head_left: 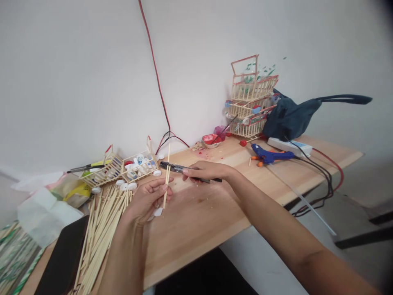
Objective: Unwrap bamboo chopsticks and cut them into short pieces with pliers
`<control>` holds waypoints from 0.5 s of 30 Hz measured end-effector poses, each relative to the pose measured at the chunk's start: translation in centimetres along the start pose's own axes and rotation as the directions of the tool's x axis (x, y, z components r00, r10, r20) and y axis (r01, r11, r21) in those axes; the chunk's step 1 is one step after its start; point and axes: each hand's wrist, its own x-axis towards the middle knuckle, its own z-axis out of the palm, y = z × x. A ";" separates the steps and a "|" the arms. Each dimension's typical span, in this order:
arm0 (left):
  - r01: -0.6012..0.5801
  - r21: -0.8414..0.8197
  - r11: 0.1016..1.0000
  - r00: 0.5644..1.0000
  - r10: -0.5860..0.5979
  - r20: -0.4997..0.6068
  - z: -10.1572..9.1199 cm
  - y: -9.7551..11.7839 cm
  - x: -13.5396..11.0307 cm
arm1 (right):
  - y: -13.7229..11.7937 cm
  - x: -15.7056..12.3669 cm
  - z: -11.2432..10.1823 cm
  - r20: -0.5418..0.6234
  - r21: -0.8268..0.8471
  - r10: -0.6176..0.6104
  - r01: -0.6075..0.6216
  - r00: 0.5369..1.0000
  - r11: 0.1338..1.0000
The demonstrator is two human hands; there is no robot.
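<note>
My left hand (152, 193) pinches a pale bamboo chopstick (168, 159), held nearly upright above the table; whether it is one stick or a pair side by side I cannot tell. In my right hand (204, 170) is a pair of dark-handled pliers (177, 168), pointing left. Their jaws meet the chopstick above my left fingers; how far they are closed is too small to see. Under my left hand lies a small white piece (158, 212). A spread of loose chopsticks (104, 229) lies left of my left forearm.
Small stick-built carts (139, 166) with white caps stand at the back left. Several more carts (248, 108) are stacked at the back right. A red paint dish (211, 140), blue glue gun (272, 155), power strip (290, 146), dark bag (291, 116) and black phone (64, 256) lie around.
</note>
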 end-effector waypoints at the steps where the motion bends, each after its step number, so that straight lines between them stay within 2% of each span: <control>1: 0.005 0.000 1.000 1.000 -0.005 0.017 -0.1 0.0 0.0 | 0.0 0.0 0.0 -0.001 -0.012 0.001 -0.001 1.000 1.000; 9: 0.030 -0.025 0.999 0.997 -0.028 0.072 -0.8 0.1 -0.1 | 0.4 -0.1 -0.2 -0.016 -0.001 0.020 -0.020 1.000 1.000; 15: 0.067 -0.030 0.997 0.991 -0.063 0.114 -0.7 0.0 0.0 | 0.3 -0.1 0.0 0.012 0.003 -0.013 0.013 1.000 1.000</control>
